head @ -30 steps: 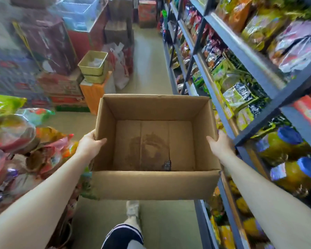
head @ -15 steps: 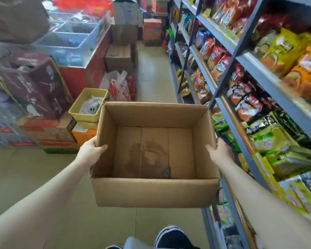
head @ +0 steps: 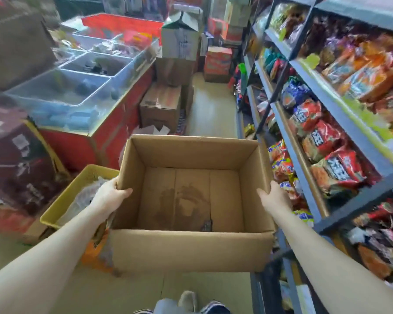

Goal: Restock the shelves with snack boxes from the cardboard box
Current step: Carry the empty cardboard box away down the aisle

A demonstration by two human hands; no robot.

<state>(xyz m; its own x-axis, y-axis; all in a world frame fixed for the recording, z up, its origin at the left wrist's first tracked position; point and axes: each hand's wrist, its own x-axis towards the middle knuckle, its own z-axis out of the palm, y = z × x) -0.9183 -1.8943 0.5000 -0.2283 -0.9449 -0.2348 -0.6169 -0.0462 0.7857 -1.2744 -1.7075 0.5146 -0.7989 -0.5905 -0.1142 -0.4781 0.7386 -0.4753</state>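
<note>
Currently: cardboard box (head: 191, 250) empty, apparently unloaded; left hand (head: 110, 196), right hand (head: 273, 197) clasp its sidewalls; shelves (head: 304, 141) right of box, stocked.

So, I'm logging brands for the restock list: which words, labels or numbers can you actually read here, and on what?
None can be read for certain.
Red snack bags: bold white characters on dark panels, too blurred to read.
Brown carton: dark label, too small.
Maroon box: white marks, blurred.
Cardboard box held in the left hand and right hand: no print visible.
</note>
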